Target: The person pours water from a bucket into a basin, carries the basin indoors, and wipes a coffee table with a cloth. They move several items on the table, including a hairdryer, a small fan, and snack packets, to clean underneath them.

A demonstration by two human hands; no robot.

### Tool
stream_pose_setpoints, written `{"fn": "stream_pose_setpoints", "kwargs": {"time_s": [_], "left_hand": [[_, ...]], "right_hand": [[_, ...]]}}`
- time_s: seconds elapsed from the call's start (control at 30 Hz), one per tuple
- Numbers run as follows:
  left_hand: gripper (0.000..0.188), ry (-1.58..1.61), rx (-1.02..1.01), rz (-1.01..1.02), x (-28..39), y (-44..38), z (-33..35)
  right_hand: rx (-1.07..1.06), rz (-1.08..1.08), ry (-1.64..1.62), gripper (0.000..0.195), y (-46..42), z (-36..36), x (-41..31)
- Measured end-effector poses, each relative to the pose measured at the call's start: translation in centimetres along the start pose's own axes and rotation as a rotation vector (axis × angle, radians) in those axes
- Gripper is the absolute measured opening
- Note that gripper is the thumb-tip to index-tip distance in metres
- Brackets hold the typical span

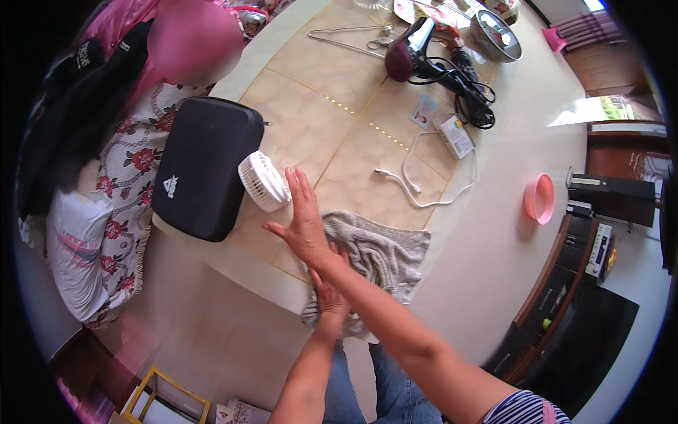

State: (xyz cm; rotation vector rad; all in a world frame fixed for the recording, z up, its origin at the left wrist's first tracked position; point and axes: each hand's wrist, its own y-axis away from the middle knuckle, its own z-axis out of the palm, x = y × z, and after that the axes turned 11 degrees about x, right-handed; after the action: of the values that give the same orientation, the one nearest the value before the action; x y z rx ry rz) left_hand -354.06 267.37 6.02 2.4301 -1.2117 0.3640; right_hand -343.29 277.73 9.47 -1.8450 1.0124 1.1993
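Note:
My right hand [303,222] reaches out over the table, its thumb spread and its palm bare. Its fingertips are beside a small white fan [263,183]; whether they touch it I cannot tell. The fan leans against a black zippered case [206,169]. Below, my left hand [331,297] lies on a crumpled grey towel [378,244] at the near table corner. The fingers look spread on the cloth, and my right forearm hides part of this hand.
A hair dryer [424,58] with a coiled cord lies farther back, near a wire hanger [344,42] and a metal bowl [497,36]. A card [424,110], a small box [455,137] and a white cable [410,185] lie right. A pink basin [539,199] stands on the floor.

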Motion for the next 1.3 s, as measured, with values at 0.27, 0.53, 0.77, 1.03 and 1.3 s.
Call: {"fn": "stream_pose_setpoints", "kwargs": {"time_s": [0.27,0.53,0.77,1.03,1.3], "left_hand": [[0.086,-0.157,0.280,0.101,0.2,-0.1,1.0],[0.084,-0.186,0.242,0.065,0.0,0.1,0.9],[0.087,-0.230,0.219,0.059,0.5,-0.1,0.7],[0.083,-0.227,0.240,0.046,1.1,-0.1,0.8],[0.079,-0.207,0.201,-0.022,0.4,0.1,0.9]], "right_hand": [[0.141,-0.076,0.820,0.048,-5.1,-19.4,10.9],[-0.076,-0.194,0.598,0.009,-11.6,-23.4,11.5],[0.079,-0.200,0.759,0.056,-18.4,-31.0,14.1],[0.011,0.103,0.538,0.070,-18.7,-30.9,14.6],[-0.379,0.253,0.249,0.072,-12.0,-20.0,7.0]]}}
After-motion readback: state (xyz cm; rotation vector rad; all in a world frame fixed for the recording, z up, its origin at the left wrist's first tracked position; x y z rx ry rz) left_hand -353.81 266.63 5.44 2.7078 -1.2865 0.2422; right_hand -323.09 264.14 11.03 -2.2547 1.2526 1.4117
